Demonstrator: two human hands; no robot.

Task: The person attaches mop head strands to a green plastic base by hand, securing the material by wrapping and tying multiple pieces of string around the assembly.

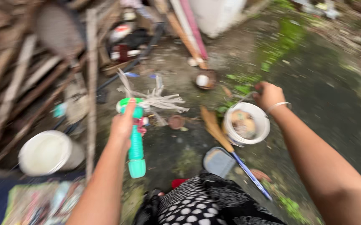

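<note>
My left hand (122, 125) grips a green ribbed plastic handle (136, 146) of a mop; its pale rag strands (157, 100) splay out beyond my fingers over the wet ground. My right hand (268, 95), with a bangle on the wrist, is closed on the thin wire handle of a small white bucket (247, 123) that hangs just below it. The bucket holds some brownish contents. The picture is blurred by motion.
A larger white bucket (49, 152) stands at the left beside a pile of sticks and planks (26, 75). A grey dustpan (218, 161) with a blue handle lies near my knees. Mossy wet concrete (313, 83) spreads to the right; a round bowl (205, 80) lies farther off.
</note>
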